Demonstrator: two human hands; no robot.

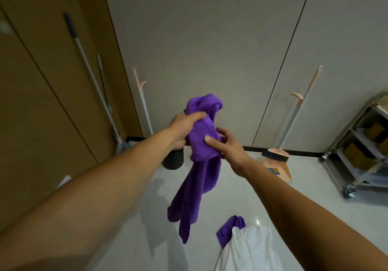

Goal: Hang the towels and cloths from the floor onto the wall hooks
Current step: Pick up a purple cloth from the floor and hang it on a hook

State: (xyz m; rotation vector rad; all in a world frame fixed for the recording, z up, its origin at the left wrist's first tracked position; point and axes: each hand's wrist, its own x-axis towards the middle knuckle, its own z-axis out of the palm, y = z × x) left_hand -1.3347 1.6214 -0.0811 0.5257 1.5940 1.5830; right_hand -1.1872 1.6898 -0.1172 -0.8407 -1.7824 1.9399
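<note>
A purple towel (197, 178) hangs in the air in front of the grey wall, bunched at its top and trailing down toward the floor. My left hand (184, 127) grips its upper part from the left. My right hand (225, 144) pinches the cloth lower down from the right, thumb pressed on the fabric. On the floor below lie a second purple cloth (230, 228) and a white towel (249, 249) partly covering it. No wall hook shows clearly; the towel's top hides the wall behind it.
A mop (92, 77) leans on the brown wall at left. Two peach-handled tools stand against the grey wall: one (142, 100) at left, a broom with dustpan (279, 161) at right. A dark bin (173, 159) sits behind my left wrist. A metal trolley (361, 144) stands far right.
</note>
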